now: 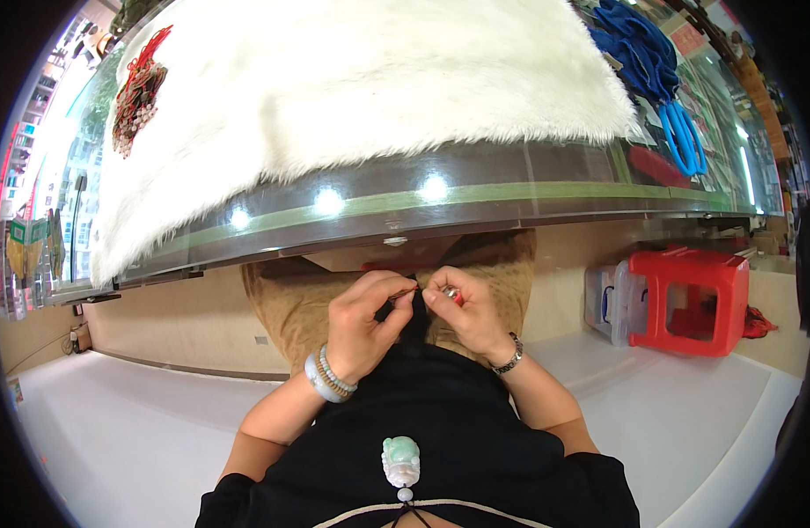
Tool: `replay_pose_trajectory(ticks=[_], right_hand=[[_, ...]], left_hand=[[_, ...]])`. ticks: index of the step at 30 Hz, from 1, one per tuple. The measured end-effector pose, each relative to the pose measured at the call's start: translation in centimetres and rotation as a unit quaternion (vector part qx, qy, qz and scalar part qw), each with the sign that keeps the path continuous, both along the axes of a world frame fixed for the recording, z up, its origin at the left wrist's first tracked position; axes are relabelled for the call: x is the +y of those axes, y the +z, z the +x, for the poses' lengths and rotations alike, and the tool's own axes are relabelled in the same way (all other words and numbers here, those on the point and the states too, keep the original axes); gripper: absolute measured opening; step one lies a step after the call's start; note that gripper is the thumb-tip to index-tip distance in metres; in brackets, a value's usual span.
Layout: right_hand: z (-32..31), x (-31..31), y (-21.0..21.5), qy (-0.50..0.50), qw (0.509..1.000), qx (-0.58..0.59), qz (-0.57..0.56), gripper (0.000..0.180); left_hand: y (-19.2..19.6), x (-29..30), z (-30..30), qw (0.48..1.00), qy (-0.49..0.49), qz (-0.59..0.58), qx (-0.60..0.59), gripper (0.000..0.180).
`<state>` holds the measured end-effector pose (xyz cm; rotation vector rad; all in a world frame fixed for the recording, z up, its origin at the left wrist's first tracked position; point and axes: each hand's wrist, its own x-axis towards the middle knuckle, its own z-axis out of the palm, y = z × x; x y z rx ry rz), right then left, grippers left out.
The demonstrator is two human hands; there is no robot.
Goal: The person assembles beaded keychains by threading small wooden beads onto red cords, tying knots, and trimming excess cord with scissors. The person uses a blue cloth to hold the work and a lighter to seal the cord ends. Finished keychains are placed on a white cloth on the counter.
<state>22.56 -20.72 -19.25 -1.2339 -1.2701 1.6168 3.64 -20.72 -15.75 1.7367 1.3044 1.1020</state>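
My left hand (362,319) is closed in a pinch over my lap, thumb against forefinger. A tiny reddish bit shows at its fingertips, too small to make out. My right hand (472,319) is just beside it, its thumb and forefinger nearly meeting the left fingertips. Its curled fingers hold a small red object with a shiny silver end (456,297), mostly hidden in the hand. A pale bangle and beaded bracelets (330,374) circle my left wrist, and a dark bracelet (509,354) my right.
Ahead of my hands runs a glass counter edge (370,217). On it lie a white fur cover (378,79), red-corded beaded strings (138,101) and a blue cloth bag (635,48) with blue loop handles. A red stool (730,304) and a clear plastic box (618,299) stand right.
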Motion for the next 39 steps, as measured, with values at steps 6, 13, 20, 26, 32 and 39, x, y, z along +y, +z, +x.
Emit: replay_pose_trajectory(ticks=[6,13,20,26,32,39], right_hand=[[-0.8,0.0,0.5,0.03,0.99,-0.121,0.073,0.023],[-1.2,0.4,-0.8,0.01,0.981,-0.152,0.117,0.024],[-1.2,1.8,-1.4,0.042,0.979,-0.18,0.084,0.021],[-1.4,2.1,-1.6,0.05,0.975,-0.192,0.097,0.025],[-1.4,2.2,-1.6,0.061,0.974,-0.196,0.093,0.028],[-1.3,2.5,-1.0,0.074,0.974,-0.201,0.069,0.032]], left_hand=[[0.0,0.0,-0.1,1.0,0.002,-0.023,-0.002,0.018],[-0.4,0.1,0.1,0.999,-0.004,-0.041,0.008,0.014],[-1.6,0.5,0.0,0.998,0.011,-0.051,0.027,0.015],[-2.0,0.6,-0.1,0.999,0.011,-0.042,0.02,0.016],[-2.3,0.7,0.0,0.999,0.016,-0.046,0.012,0.015],[-2.4,0.8,-0.1,0.999,0.016,-0.038,0.016,0.016]])
